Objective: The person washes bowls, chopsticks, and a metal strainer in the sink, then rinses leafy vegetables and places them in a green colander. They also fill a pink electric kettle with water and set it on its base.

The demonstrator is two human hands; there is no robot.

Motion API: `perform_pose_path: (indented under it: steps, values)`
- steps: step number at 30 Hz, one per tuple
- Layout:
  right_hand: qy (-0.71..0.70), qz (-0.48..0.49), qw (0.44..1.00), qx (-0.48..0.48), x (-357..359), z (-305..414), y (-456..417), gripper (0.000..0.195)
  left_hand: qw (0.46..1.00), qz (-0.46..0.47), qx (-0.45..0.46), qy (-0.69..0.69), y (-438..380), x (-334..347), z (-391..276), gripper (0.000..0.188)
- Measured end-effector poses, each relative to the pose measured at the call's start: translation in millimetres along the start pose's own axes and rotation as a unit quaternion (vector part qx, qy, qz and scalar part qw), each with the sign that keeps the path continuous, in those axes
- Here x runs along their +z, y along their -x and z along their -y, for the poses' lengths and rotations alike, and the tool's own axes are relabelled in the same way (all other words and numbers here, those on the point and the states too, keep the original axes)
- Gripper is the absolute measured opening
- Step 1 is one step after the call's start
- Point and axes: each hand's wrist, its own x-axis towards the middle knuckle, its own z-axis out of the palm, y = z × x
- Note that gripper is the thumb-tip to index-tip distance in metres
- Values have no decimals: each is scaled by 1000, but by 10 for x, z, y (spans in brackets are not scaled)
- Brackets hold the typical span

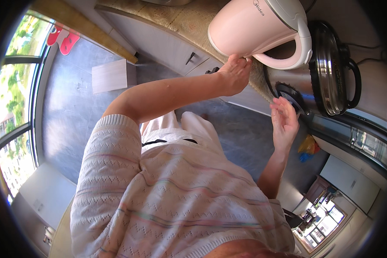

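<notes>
A pink Midea soymilk maker with a pale lid and a loop handle stands on the patterned cloth of the counter. My left hand reaches across to its near side, fingers bent and close together, overlapping the lower wall beside the handle. Whether they press on it or pinch something small is hidden. Lower and to the right, my right hand is raised with fingers loosely curled and thumb apart, nothing visible in it. Its fingertips are in front of the control panel of a steel electric cooker with a black-handled lid.
The patterned cloth covers the counter, over pale cabinet doors with dark handles. A box-like pale unit stands on the grey floor. Coloured plastic bags lie at right. Cords run behind the cooker. Windows line the left.
</notes>
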Motion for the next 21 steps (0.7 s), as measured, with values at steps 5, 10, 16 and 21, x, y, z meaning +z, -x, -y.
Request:
perform_pose_path:
  steps: [5,10,16,21]
  values:
    - [-7,27,1000,-13,-150,-47,78,28,998,-16,-50,22,-7,57,-127,43]
    - [3,56,998,-24,-440,-134,238,24,991,-60,-117,40,-8,108,-349,41]
    - [0,76,997,-10,-929,-470,608,21,984,44,-135,106,12,10,-763,37]
    - [-32,82,996,7,-1160,-754,716,20,966,67,-173,182,404,534,-1108,43]
